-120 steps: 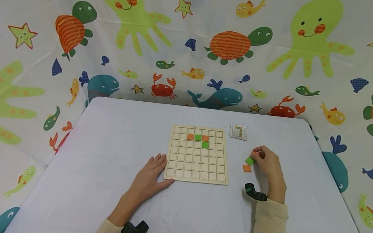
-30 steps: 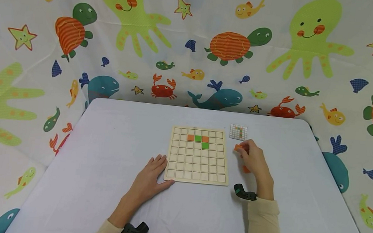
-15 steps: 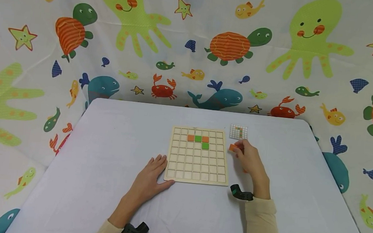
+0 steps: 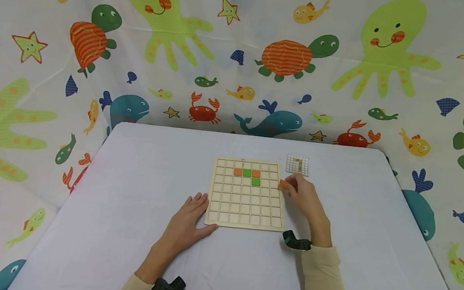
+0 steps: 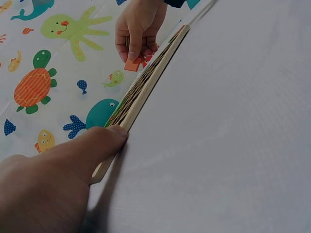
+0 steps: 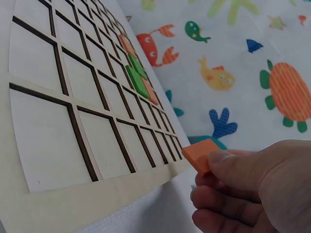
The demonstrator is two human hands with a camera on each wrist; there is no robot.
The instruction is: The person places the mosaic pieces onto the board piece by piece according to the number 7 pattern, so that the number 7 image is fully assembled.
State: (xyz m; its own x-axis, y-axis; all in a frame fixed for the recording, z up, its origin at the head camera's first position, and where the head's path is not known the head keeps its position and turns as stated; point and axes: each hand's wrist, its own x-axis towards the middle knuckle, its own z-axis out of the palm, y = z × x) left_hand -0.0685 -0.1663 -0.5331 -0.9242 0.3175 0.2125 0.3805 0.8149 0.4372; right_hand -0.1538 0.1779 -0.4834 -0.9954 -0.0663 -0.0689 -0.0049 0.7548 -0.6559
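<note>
My right hand [image 4: 305,196] pinches a square orange tile [image 6: 201,154] between thumb and fingers. In the head view this tile overlaps the right edge of the wooden grid board [image 4: 245,227]. Four coloured squares lie in the board's upper part: an orange tile [image 4: 238,172], a green tile [image 4: 247,172] and another orange tile [image 4: 256,173] in a row, with a second green tile [image 4: 256,182] under the right one. At the near left corner my left hand [image 4: 185,224] rests against the board, fingers extended; its thumb [image 5: 114,133] touches the edge in the left wrist view.
A small card [image 4: 298,165] printed with a grid and coloured squares lies behind the right hand, beside the board's far right corner. White cloth covers the table [image 4: 130,173]. A patterned sea-animal curtain [image 4: 242,77] hangs behind it.
My right hand has picked up the orange tile from the right side and carried it left to the board's edge. Loose tiles seen there earlier are now hidden behind it. My left hand stays put.
</note>
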